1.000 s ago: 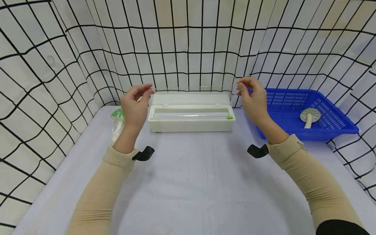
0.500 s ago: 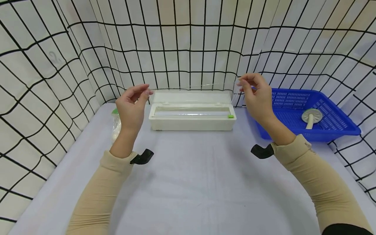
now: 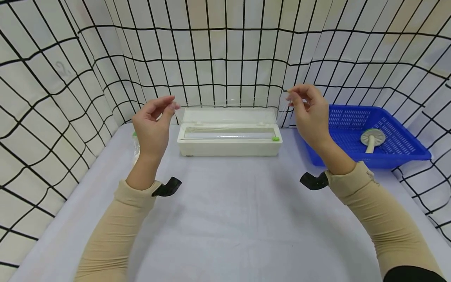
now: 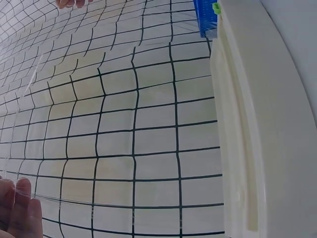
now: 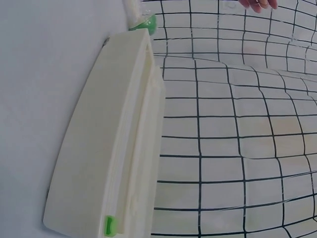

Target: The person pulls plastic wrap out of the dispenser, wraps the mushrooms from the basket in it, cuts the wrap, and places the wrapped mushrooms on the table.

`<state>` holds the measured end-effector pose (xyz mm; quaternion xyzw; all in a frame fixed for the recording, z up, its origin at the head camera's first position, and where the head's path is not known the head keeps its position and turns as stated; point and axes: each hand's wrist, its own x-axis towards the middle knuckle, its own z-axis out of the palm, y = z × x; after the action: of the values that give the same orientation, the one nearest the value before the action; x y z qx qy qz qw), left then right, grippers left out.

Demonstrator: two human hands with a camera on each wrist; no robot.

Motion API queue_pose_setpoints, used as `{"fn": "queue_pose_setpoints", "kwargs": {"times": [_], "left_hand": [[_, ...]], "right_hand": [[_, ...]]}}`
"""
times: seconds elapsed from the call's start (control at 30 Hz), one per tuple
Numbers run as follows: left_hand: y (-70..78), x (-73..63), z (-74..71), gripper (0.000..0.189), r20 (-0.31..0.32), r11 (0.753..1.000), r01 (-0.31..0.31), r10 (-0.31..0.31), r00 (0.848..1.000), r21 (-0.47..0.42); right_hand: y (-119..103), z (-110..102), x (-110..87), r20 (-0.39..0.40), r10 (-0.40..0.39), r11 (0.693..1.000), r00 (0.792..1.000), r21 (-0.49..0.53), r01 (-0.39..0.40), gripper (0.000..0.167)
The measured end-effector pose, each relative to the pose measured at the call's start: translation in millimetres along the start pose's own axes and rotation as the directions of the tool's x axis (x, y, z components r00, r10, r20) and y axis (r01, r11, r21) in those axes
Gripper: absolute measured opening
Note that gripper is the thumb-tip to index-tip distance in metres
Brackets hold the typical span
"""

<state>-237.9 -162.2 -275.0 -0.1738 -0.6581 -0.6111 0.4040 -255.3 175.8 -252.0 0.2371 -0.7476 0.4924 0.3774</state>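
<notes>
Remotely, I see the left hand and the right hand each pinch clear plastic film, fingers closed on its edge.
I record the film spanning the gap between them, raised above the white film dispenser on the worktop. The dispenser's lid stands open; a green slider sits near its right end. A blue plastic basket to the right contains a white tool with a disc-shaped head.

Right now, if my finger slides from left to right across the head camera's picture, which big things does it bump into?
Left hand → white box → right hand → round white piece with a stem.
</notes>
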Motion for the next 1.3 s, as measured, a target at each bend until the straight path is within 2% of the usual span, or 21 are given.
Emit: {"fn": "queue_pose_setpoints", "kwargs": {"times": [0.17,0.33,0.47,0.57,0.8,1.07,1.3], "left_hand": [[4.1,2.7,-0.2,0.015,0.009,0.999,-0.032,0.033,0.999,-0.014],[7.5,6.0,0.4,0.014,0.008,0.998,-0.058,0.058,0.998,-0.039],[13.2,7.7,1.0,0.013,-0.005,0.999,-0.03,0.03,1.0,-0.043],[17.6,7.6,1.2,0.013,-0.014,0.999,-0.01,0.009,1.0,-0.051],[22.1,7.9,-1.2,0.013,-0.009,0.996,-0.065,0.065,0.998,-0.063],[32.2,8.8,-0.3,0.012,-0.033,0.995,-0.043,0.041,0.999,-0.086],[38.8,11.2,0.4,0.015,-0.073,0.986,-0.03,0.019,0.997,-0.162]], "right_hand": [[-6.1,-1.5,0.7,-0.022,-0.007,1.0,1.0,0.031,0.007,0.012],[-9.3,-5.3,0.6,-0.014,-0.065,0.997,0.998,0.041,0.066,0.013],[-11.4,-8.5,0.9,-0.006,-0.093,0.995,0.996,0.022,0.093,0.014],[-13.6,-10.1,1.1,-0.009,-0.088,0.996,0.996,0.006,0.088,0.015],[-20.1,-12.5,1.0,-0.025,-0.053,0.998,0.998,0.017,0.053,0.015],[-25.7,-17.4,2.6,-0.041,-0.105,0.994,0.994,0.031,0.106,0.013],[-36.4,-17.9,1.0,-0.083,-0.044,0.998,0.996,0.041,0.047,0.012]]}}
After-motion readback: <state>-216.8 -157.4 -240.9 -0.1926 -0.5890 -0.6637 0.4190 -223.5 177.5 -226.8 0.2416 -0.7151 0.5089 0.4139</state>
